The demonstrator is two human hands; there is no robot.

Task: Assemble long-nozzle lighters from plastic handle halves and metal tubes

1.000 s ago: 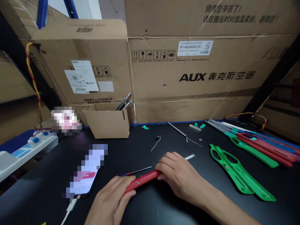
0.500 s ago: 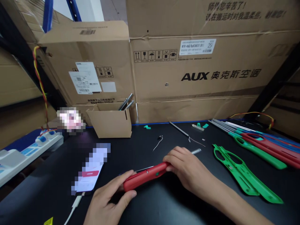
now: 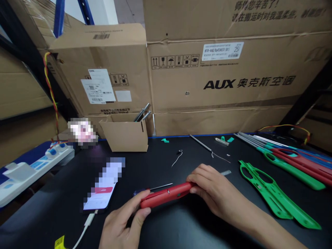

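Note:
A red long-nosed lighter casing [image 3: 166,195] is held slantwise just above the black table. My left hand [image 3: 127,219] pinches its left end between thumb and fingers. The fingers of my right hand [image 3: 207,188] close round its other end, hiding that part. A narrow seam shows along the upper left edge, and a small metal piece [image 3: 168,191] sits at the top edge. Behind the casing lies a screwdriver [image 3: 162,186], its handle partly covered by my left fingers. A clear strip [image 3: 226,172] sticks out beyond my right hand.
Green casing halves [image 3: 275,193] lie at right, before several assembled lighters [image 3: 298,173]. A metal tube with wire [image 3: 201,142] and a loose wire [image 3: 177,158] lie mid-table. A small cardboard box [image 3: 127,135], plugged-in phone [image 3: 103,190] and power strip [image 3: 36,173] stand left. Large cartons [image 3: 176,100] line the back.
The gap along the red casing's left end looks narrower, and the casing has rolled slightly in my hands. More of the screwdriver shows behind it. The whole view has shifted a little.

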